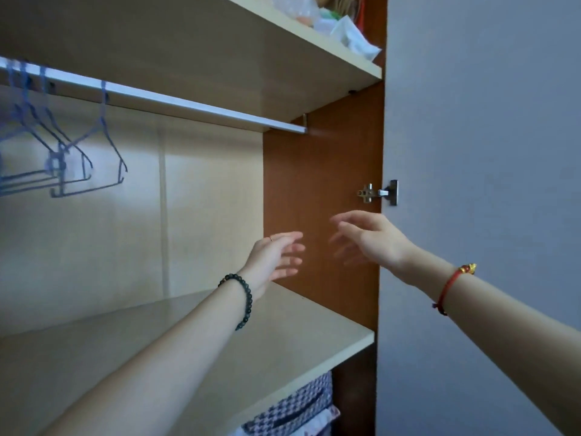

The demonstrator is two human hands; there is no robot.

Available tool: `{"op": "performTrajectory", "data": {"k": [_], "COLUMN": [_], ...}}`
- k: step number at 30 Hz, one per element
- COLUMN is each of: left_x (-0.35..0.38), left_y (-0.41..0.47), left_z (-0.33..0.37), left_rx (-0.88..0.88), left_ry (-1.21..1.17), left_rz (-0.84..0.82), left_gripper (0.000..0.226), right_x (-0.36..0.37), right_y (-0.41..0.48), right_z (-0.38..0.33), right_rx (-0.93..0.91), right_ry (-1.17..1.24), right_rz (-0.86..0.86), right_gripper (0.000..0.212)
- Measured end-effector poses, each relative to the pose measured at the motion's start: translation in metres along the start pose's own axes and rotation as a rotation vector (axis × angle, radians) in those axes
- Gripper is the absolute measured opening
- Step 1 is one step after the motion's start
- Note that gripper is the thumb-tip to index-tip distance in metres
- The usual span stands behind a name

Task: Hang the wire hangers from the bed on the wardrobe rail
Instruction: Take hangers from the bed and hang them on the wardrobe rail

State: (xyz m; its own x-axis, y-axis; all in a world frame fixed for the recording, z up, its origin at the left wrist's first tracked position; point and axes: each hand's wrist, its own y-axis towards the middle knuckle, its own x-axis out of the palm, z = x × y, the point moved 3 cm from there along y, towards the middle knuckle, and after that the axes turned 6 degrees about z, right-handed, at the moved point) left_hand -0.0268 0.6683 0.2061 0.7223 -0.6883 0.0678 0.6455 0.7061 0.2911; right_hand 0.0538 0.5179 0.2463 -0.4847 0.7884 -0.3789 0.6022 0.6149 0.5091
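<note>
Several blue wire hangers (78, 152) hung hooked on the wardrobe rail (176, 100) at its left end, their long bars level, running front to back. Both the left hand (273, 258) and right hand (371, 240) reached forward, fingers spread, holding nothing.

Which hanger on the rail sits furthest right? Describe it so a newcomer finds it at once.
Start at the silver rail under the upper shelf of the open wardrobe. Blue wire hangers cluster at its left end. The rightmost hanger hangs slightly apart from the bunch, nearest the bare stretch of rail.
</note>
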Motion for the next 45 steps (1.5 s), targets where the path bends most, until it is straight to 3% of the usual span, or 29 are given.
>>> {"op": "performTrajectory", "data": {"k": [13,24,35,42,45], "left_x": [0.274,0.436,0.525,0.552,0.559], "left_y": [-0.115,-0.281,-0.443,-0.507,-0.524], "left_z": [-0.065,-0.113,-0.156,-0.165,-0.176], "left_rx": [0.187,0.362,0.175,0.100,0.098], "left_ry": [0.189,0.208,0.066,0.026,0.064], "left_rz": [-0.652,-1.099,-1.362,-1.419,-1.451], "left_gripper": [0.021,0.020,0.016,0.023,0.042], "right_x": [-0.218,-0.361,-0.424,-0.427,-0.427], "right_y": [-0.168,-0.383,-0.573,-0.640,-0.650], "right_z": [0.124,0.173,0.182,0.200,0.210], "right_rx": [0.286,0.453,0.560,0.638,0.681], "right_ry": [-0.062,-0.226,-0.438,-0.513,-0.430], "right_rz": [0.453,0.926,1.341,1.559,1.614], "right_gripper": [0.019,0.019,0.023,0.024,0.031]}}
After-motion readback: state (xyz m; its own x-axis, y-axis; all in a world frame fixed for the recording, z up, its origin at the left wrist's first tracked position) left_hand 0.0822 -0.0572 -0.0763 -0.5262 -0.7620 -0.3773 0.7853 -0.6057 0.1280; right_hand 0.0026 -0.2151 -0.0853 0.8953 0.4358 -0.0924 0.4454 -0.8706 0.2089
